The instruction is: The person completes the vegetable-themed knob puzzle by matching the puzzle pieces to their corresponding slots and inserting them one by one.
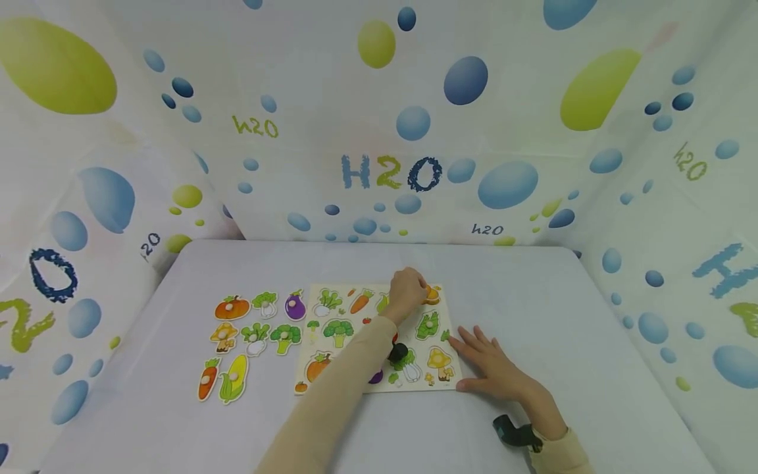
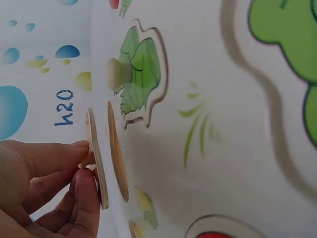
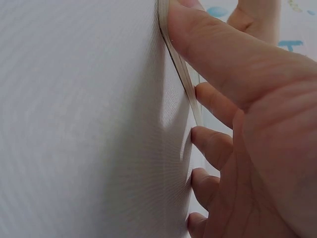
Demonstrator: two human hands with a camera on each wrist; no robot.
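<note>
Dotted H2O backdrop [image 1: 331, 141], pale table [image 1: 521, 289]

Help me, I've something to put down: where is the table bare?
Bare table lies right of the right hand, between the board and the backdrop, and in front of the loose pieces, left of the left sleeve. Crowded: the board under the left hand, and the sliver between nearest pieces and board.

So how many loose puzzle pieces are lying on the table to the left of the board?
8: the pumpkin, cabbage and eggplant in the far row; the mushroom, turnip and broccoli in the middle row; the carrot and corn nearest. None there look hidden.
</note>
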